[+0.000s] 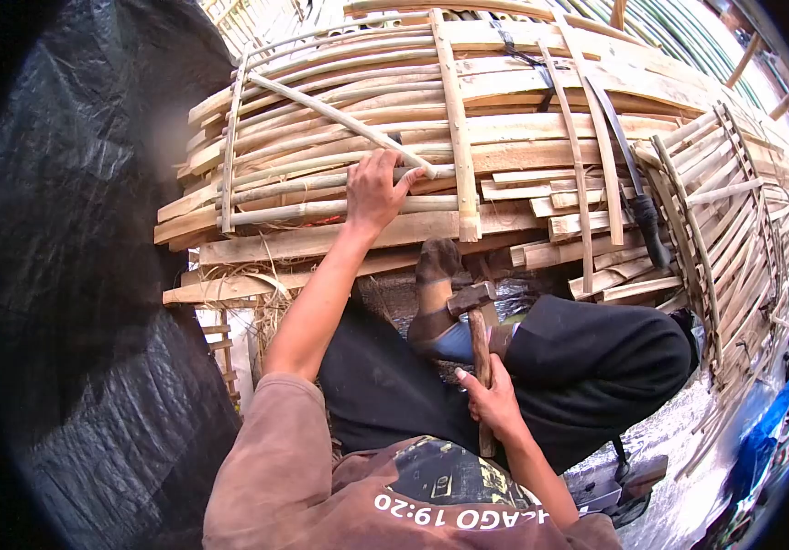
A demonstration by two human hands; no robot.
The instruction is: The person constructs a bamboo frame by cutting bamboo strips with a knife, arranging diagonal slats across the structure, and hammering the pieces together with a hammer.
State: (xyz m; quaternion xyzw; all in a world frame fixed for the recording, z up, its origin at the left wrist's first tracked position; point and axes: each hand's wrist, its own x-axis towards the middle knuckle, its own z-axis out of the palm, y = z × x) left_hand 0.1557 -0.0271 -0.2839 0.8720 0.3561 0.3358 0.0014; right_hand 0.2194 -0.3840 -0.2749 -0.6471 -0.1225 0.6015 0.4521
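Note:
My left hand [376,191] is closed on a bamboo strip at the lower edge of a bamboo slat frame [349,110]. Just above its fingers, a diagonal bamboo stick [335,119] crosses the slats and ends near my thumb. Wrapped round the wooden handle of a hammer [473,299], my right hand [493,401] rests in front of my lap, the metal head pointing up beside my foot. A flat cross strip [454,119] lies over the slats to the right of my left hand.
A machete [619,137] with a black handle lies on the boards at the right. Beyond it stands a curved slatted bamboo panel [734,220]. Split wood pieces [587,206] are piled below the machete. Black plastic sheeting [92,275] hangs at the left.

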